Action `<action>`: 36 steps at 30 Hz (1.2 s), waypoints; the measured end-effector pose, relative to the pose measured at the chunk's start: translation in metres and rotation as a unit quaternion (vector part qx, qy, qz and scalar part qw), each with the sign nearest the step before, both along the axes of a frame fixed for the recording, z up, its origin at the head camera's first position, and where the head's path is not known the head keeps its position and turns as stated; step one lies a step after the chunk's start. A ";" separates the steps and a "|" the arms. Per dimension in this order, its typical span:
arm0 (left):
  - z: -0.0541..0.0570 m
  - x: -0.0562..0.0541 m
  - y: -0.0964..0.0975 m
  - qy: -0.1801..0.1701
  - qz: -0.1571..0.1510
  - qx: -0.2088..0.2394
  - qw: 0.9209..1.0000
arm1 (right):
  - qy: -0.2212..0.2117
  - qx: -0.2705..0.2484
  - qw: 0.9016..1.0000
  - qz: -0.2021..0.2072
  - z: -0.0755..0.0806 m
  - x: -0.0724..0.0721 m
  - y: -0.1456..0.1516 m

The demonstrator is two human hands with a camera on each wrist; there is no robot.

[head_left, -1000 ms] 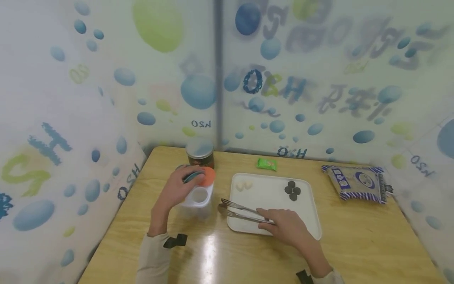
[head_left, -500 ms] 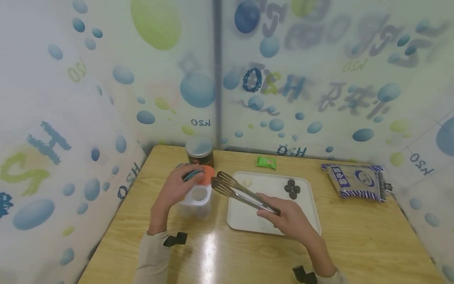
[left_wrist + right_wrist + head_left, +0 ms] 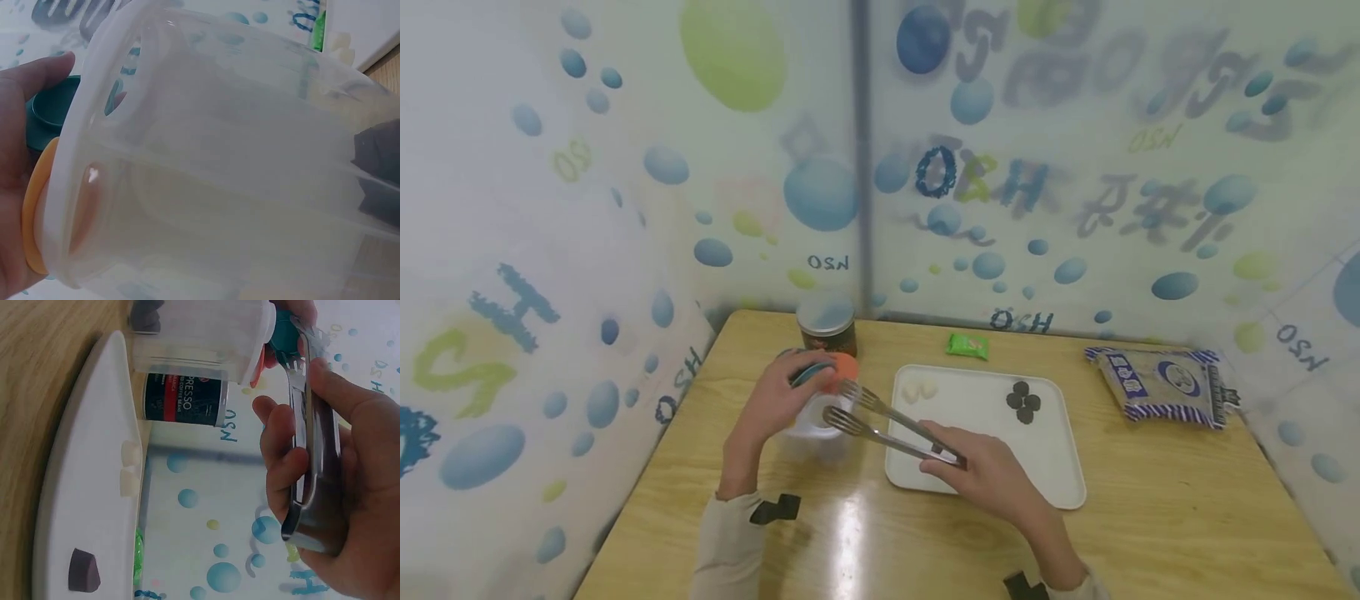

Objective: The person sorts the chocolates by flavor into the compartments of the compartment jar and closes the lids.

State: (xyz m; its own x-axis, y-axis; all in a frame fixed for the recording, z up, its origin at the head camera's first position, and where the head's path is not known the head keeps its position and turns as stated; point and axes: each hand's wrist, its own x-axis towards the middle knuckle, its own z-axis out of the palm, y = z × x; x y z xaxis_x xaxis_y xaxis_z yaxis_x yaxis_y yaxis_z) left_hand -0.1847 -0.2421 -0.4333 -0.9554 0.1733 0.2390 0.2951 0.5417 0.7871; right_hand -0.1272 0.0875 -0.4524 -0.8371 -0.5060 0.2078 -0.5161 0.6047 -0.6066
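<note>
The clear plastic container point(image 3: 816, 425) stands on the bench point(image 3: 1150, 508), just left of the white tray point(image 3: 1060, 483). My left hand point(image 3: 775, 400) curls over its rim, fingers on the teal and orange lids point(image 3: 831, 371). My right hand point(image 3: 985, 475) grips the metal tongs point(image 3: 880, 421), tips parted over the container's mouth. White pieces point(image 3: 919, 390) and dark pieces point(image 3: 1022, 402) lie on the tray.

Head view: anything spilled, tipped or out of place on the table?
Nothing stands out. The tray lies flat with its pieces in tidy clusters, the clear container stands upright under the left hand, and the right hand grips the tongs.
</note>
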 end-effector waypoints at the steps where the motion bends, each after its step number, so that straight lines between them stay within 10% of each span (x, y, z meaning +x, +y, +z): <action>1: 0.000 0.000 0.000 0.002 0.000 -0.002 1.000 | -0.007 -0.003 1.000 -0.005 -0.002 0.001 0.003; 16: 0.006 -0.002 0.001 -0.003 0.004 -0.006 1.000 | -0.135 0.002 0.973 -0.189 -0.042 0.029 0.083; 28: 0.000 0.001 0.000 0.005 -0.004 0.003 1.000 | -0.084 0.084 0.964 -0.238 -0.054 0.061 0.133; 36: 0.000 -0.002 0.000 0.010 0.000 0.000 1.000 | -0.138 0.131 0.949 -0.250 -0.051 0.063 0.146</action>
